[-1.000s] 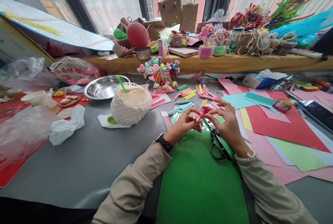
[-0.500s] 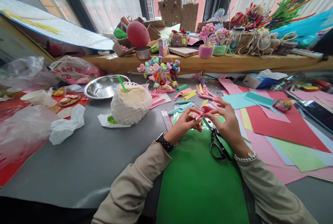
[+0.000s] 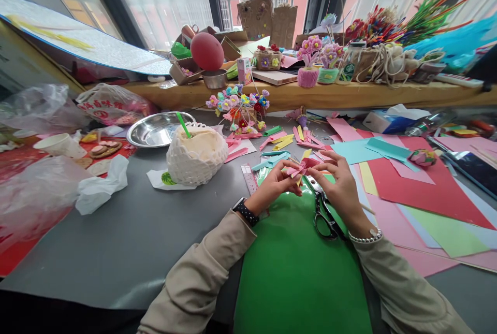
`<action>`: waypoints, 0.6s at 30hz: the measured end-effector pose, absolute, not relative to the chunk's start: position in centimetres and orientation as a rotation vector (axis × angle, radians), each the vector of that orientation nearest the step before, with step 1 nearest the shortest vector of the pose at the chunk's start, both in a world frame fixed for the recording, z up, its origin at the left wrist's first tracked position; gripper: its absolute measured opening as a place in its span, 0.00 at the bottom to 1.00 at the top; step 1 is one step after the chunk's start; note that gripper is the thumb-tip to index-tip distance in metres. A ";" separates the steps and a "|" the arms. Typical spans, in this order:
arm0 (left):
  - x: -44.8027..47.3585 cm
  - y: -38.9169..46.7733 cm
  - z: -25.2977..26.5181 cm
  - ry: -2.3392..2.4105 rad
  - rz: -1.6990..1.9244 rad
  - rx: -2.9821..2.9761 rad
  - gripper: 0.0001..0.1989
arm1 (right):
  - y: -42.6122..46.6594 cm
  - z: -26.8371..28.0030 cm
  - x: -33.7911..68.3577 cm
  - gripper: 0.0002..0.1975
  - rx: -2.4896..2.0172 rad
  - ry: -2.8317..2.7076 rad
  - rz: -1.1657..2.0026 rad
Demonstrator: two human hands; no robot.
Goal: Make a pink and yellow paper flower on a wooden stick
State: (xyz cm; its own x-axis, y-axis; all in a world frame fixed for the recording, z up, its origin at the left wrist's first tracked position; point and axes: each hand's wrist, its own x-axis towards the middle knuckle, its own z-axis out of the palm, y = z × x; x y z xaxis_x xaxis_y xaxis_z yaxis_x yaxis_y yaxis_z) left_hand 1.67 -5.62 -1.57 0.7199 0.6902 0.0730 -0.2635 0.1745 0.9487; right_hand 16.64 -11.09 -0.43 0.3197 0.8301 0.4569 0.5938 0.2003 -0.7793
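Observation:
Between my two hands is a small folded piece of pink and yellow paper [image 3: 302, 167], shaped somewhat like a flower. My left hand [image 3: 276, 184] pinches it from the left, fingers closed round its lower edge. On the other side, the thumb and fingertips of my right hand [image 3: 338, 181] close on its right edge. Black-handled scissors [image 3: 325, 217] lie just under my right hand on a green sheet [image 3: 298, 272]. Folded paper strips in teal [image 3: 272, 160], yellow [image 3: 282, 141] and pink lie beyond my hands. A ruler [image 3: 249, 178] rests beside my left hand.
Coloured paper sheets [image 3: 423, 178] spread on the right, with a folded paper flower [image 3: 422, 157] on them. A netted white coconut [image 3: 197, 155] with a green straw stands left, near a steel plate [image 3: 134, 134]. Craft flowers [image 3: 238, 106] stand behind, before a crowded wooden ledge [image 3: 174, 97].
My hands stay almost in place with the folded paper still held; only the fingers shift slightly. The whole view has drifted a few pixels.

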 end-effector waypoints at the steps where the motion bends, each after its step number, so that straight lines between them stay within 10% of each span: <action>1: 1.7 -5.6 -1.6 0.418 0.704 1.216 0.16 | -11.1 -0.4 16.7 0.09 -1.490 -1.371 0.272; 18: 1.5 -5.5 -1.7 0.412 0.733 1.211 0.17 | -10.8 -0.7 16.8 0.08 -1.406 -1.461 0.143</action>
